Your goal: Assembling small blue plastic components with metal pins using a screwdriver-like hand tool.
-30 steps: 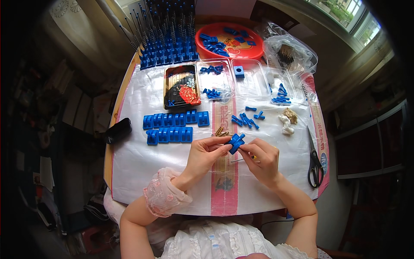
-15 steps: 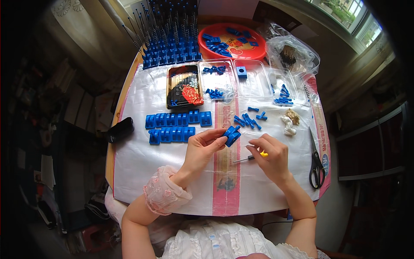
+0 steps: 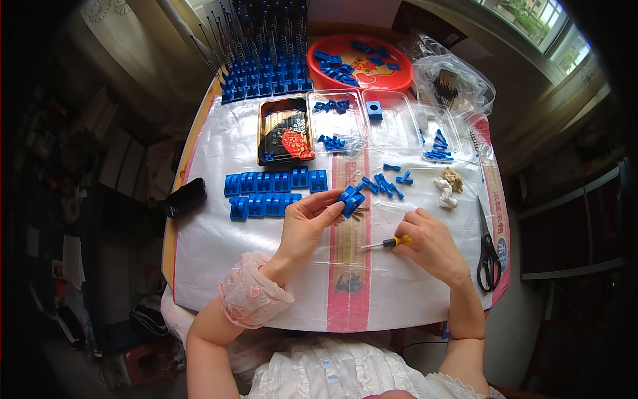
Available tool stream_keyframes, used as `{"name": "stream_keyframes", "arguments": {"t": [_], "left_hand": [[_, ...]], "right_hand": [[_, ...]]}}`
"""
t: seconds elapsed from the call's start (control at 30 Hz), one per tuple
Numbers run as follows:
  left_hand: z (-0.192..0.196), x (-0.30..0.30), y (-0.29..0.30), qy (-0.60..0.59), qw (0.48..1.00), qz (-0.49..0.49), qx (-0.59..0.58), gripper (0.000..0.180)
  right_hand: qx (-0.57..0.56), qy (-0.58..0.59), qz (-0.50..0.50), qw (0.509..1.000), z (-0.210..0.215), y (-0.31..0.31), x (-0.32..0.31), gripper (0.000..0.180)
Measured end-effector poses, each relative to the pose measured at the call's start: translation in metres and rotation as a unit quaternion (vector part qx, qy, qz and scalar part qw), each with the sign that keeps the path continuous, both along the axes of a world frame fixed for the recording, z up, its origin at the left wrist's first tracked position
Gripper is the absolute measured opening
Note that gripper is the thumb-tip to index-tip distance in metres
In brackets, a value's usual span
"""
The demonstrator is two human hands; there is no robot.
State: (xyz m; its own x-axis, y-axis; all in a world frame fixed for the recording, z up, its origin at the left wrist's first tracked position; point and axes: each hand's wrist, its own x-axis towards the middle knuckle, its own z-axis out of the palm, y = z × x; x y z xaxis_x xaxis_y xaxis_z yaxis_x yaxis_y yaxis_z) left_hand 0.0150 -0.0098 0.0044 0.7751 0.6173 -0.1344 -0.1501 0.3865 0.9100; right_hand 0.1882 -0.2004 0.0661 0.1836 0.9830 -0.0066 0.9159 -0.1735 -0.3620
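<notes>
Head view: white plastic sheet point(image 3: 219, 253) w/ a pink stripe covers the table; window at 1 o'clock, dim clutter at 9.

Left hand point(image 3: 307, 223), fingers clamped on a small blue plastic block point(image 3: 349, 199), held just above the sheet near centre. Right hand point(image 3: 430, 245) at 4 o'clock of the block, fingers closed round a small screwdriver point(image 3: 387, 243) w/ yellow handle, tip pointing left; apart from the block.

Packages: clear trays point(image 3: 359, 123) at 12, holding blue bits; dark tray w/ red patch point(image 3: 286, 133) at 11; red round tray point(image 3: 362, 63) behind them; crumpled clear bag point(image 3: 452, 83) at 1, contents dark, hard to make out. Printed label strip on the pink stripe, too blurred to tell.

Two rows of blue blocks point(image 3: 272, 193) at 9 of the hands. Loose blue pieces point(image 3: 382, 185) just right of the held block. Scissors point(image 3: 488, 246) at 3, black object point(image 3: 186, 197) at 9. Blue racks w/ springs point(image 3: 262, 60) at 11–12, tops cut off by the dark rim.
</notes>
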Motion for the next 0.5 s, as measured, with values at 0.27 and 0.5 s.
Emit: {"name": "stream_keyframes", "arguments": {"t": [0.27,0.5], "left_hand": [[0.003,0.000,0.001,-0.002,1.000,-0.012,-0.005,0.031],[0.001,0.001,0.001,-0.018,1.000,-0.002,-0.008,0.029]], "right_hand": [[0.117,0.145,-0.082,0.979,-0.002,0.007,-0.013,0.024],[0.226,0.173,-0.122,0.951,-0.015,0.011,-0.018,0.027]]}}
